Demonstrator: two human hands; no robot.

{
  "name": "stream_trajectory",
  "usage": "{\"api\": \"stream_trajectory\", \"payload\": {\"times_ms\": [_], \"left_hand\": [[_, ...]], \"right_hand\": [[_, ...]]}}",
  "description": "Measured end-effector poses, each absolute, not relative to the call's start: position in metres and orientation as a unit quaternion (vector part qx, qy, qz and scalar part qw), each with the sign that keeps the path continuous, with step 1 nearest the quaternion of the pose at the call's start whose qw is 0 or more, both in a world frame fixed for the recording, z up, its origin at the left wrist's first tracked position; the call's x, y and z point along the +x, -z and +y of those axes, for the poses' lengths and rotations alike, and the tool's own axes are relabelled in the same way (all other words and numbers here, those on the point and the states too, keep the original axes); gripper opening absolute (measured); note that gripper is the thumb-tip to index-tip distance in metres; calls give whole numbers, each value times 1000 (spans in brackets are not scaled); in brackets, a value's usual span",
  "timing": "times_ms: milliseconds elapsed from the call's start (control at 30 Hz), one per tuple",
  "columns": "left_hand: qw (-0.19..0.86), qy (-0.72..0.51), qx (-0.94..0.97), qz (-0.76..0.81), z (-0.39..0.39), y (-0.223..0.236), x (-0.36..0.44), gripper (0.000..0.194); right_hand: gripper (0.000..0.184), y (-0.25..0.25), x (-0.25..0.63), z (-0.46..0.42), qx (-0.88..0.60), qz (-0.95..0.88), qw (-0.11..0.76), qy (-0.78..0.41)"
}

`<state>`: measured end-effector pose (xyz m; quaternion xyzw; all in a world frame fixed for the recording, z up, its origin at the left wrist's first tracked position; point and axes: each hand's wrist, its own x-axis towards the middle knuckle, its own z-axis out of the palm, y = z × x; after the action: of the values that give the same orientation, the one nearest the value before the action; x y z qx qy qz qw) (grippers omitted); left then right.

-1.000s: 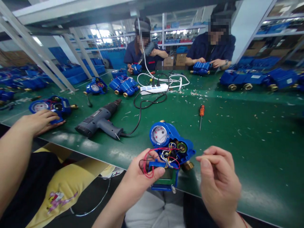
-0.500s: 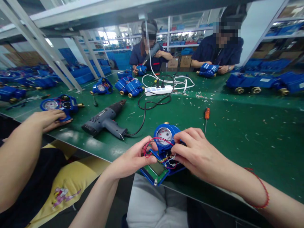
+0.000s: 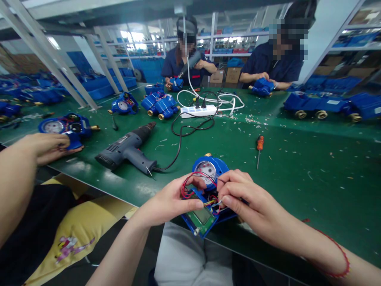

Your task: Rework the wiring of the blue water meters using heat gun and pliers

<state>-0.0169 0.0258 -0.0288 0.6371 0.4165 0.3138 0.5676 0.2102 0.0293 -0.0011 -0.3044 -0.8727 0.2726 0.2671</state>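
1. At the near edge of the green bench (image 3: 303,171), a blue meter unit (image 3: 220,163) lay directly in front of the person, with its round dial (image 3: 206,170) facing up on the far side of the assembly.
2. Left hand (image 3: 174,200): closed on the display module (image 3: 201,217), thumb across the top. The module was tilted at the near left of the meter unit, its green board and screen exposed.
3. Red wires (image 3: 185,193) looped over the fingers of the left hand and ran right, across the dial.
4. Right hand (image 3: 245,198): thumb and fingertips pinched together on a pale wire (image 3: 219,202), just right of the display module. The hand covered much of the right part of the meter unit.
5. Left of the meter unit, a grey heat gun (image 3: 126,149) lay on its side, nozzle pointing to the far right.
6. To the right, an orange-handled screwdriver (image 3: 260,143) lay with its shaft toward the near edge.
7. Beyond these tools stood a white power strip (image 3: 199,111) with two black plugs inserted.
8. At the near left, another person's hand (image 3: 49,145) rested at a second open meter (image 3: 64,125).
9. Two co-workers sat at the far side, each handling a blue unit.
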Motion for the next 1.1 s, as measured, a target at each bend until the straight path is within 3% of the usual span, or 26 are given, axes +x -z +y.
{"api": "stream_trajectory", "payload": {"times_ms": [133, 233, 367, 600, 800, 1100], "left_hand": [[260, -467, 637, 555, 3, 29, -4, 54], [126, -528, 636, 548, -17, 29, 13, 34], [195, -447, 691, 534, -27, 27, 33, 7], [347, -433, 645, 525, -22, 29, 37, 16], [378, -446, 604, 542, -27, 35, 39, 20], [407, -442, 599, 530, -32, 29, 38, 20]], "right_hand": [[22, 0, 207, 29, -327, -859, 260, -296], [22, 0, 207, 29, -326, -856, 261, -305], [21, 2, 208, 30, -325, -861, 259, -293], [17, 8, 201, 26, -349, -868, 277, -219], [9, 15, 200, 8, -349, -835, 421, -59], [8, 20, 191, -7, -374, -831, 404, -81]]}}
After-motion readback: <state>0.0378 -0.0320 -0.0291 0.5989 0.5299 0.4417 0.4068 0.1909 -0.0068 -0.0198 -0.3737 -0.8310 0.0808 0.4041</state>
